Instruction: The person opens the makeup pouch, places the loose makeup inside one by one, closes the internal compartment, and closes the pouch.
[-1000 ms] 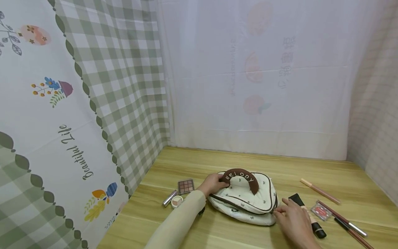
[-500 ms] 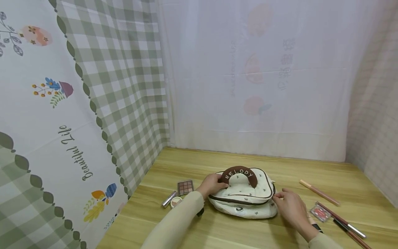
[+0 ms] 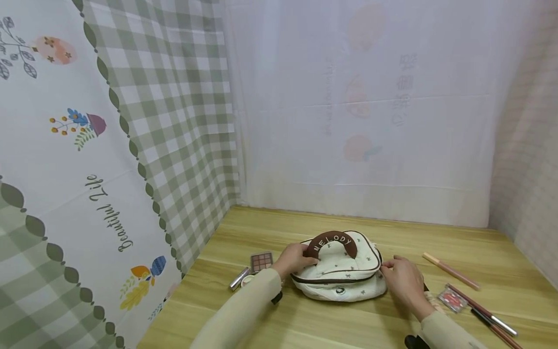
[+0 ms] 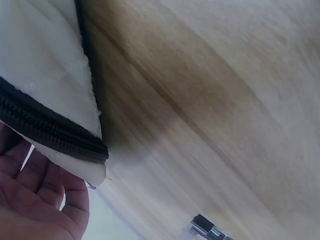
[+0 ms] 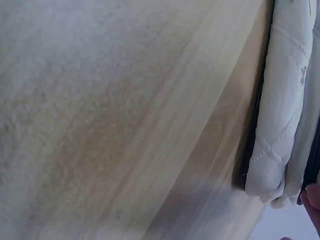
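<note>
On the yellowish wood-grain table (image 3: 331, 329) sits a cream, bow-patterned fabric pouch (image 3: 337, 264) with an arched brown handle (image 3: 331, 236). My left hand (image 3: 293, 260) grips its left side beside that handle; my right hand (image 3: 404, 281) pinches at its dark zipper (image 4: 50, 130) on the right.

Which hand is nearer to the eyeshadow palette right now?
Left. The left hand is beside the eyeshadow palette, gripping the bag; the right hand is across the bag, at its right side.
</note>
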`<action>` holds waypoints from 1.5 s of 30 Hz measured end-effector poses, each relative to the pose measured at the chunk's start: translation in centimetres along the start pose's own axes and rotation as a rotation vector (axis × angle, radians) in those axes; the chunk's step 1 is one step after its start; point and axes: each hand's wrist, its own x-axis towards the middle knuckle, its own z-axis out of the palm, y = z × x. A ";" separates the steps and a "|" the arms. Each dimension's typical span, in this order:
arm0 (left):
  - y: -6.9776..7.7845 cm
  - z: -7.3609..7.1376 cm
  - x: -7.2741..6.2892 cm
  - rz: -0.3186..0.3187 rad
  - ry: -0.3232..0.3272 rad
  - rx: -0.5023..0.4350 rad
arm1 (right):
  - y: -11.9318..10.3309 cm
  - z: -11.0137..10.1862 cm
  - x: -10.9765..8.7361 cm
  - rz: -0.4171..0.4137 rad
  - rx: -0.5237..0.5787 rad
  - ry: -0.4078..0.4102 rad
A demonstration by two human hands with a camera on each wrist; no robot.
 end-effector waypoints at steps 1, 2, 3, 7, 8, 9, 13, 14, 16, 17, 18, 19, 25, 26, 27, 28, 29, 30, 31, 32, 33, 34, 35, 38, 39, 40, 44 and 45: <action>0.0 0.0 0.0 0.002 -0.001 0.003 | 0.0 0.0 0.0 -0.004 -0.004 0.003; 0.0 0.0 0.0 0.002 -0.004 0.011 | 0.1 -0.1 0.0 -0.010 -0.009 0.004; 0.0 0.0 0.1 0.003 -0.006 0.023 | 0.2 -0.2 -0.1 -0.017 -0.015 0.007; 0.1 0.3 0.3 -0.004 -0.012 0.092 | 0.8 -0.4 -0.7 -0.054 -0.049 0.035; 0.2 0.4 0.4 -0.010 -0.010 0.114 | 1.0 -0.4 -0.9 -0.064 -0.059 0.043; 0.2 0.6 0.5 -0.012 -0.003 0.139 | 1.1 -0.4 -1.1 -0.071 -0.065 0.050; 0.5 1.1 0.9 -0.022 0.036 0.248 | 1.5 -0.5 -2.0 -0.092 -0.081 0.071; 0.5 1.2 0.9 -0.027 0.045 0.262 | 1.5 -0.5 -2.1 -0.095 -0.080 0.072; 0.6 1.4 1.0 -0.031 0.062 0.286 | 1.5 -0.5 -2.5 -0.099 -0.081 0.079; 0.6 1.5 1.0 -0.030 0.070 0.291 | 1.5 -0.5 -2.7 -0.102 -0.085 0.083; 0.6 1.5 1.0 -0.029 0.076 0.295 | 1.5 -0.5 -2.9 -0.111 -0.085 0.094; 0.6 1.6 1.1 -0.026 0.083 0.299 | 1.5 -0.5 -3.0 -0.122 -0.090 0.109; 0.6 1.8 1.2 -0.021 0.099 0.326 | 1.1 -0.2 -4.6 -0.186 -0.141 0.171; 0.6 1.8 1.2 -0.028 0.098 0.329 | 0.8 -0.1 -4.9 -0.185 -0.139 0.165; 0.6 1.9 1.1 -0.032 0.101 0.332 | 0.5 0.0 -5.2 -0.182 -0.138 0.157; 0.7 1.9 1.1 -0.040 0.102 0.335 | 0.2 0.1 -5.5 -0.176 -0.134 0.150; 0.7 1.9 1.2 -0.048 0.103 0.342 | -0.2 0.3 -5.8 -0.173 -0.131 0.148; 0.7 1.9 1.2 -0.056 0.104 0.347 | -0.6 0.6 -6.1 -0.174 -0.124 0.151; 0.8 1.9 1.2 -0.062 0.105 0.352 | -1.0 0.9 -6.4 -0.177 -0.116 0.155; 0.8 1.9 1.2 -0.067 0.105 0.357 | -1.5 1.3 -6.7 -0.182 -0.111 0.160; 0.8 1.9 1.2 -0.069 0.106 0.363 | -2.0 1.6 -7.0 -0.192 -0.107 0.173; 0.9 1.9 1.2 -0.072 0.104 0.367 | -2.5 2.0 -7.2 -0.199 -0.097 0.184; 0.9 1.9 1.2 -0.071 0.106 0.371 | -3.0 2.3 -7.4 -0.205 -0.085 0.199; 1.0 1.8 1.2 -0.066 0.110 0.373 | -4.6 3.1 -7.7 -0.216 -0.050 0.232; 1.1 1.7 1.3 -0.062 0.111 0.373 | -5.1 3.3 -7.7 -0.219 -0.044 0.238; 1.1 1.7 1.3 -0.061 0.110 0.372 | -5.6 3.5 -7.6 -0.222 -0.043 0.238; 1.2 1.6 1.4 -0.056 0.094 0.362 | -7.5 4.3 -7.3 -0.252 -0.053 0.221; 1.3 1.5 1.4 -0.052 0.088 0.357 | -7.9 4.6 -7.2 -0.262 -0.054 0.219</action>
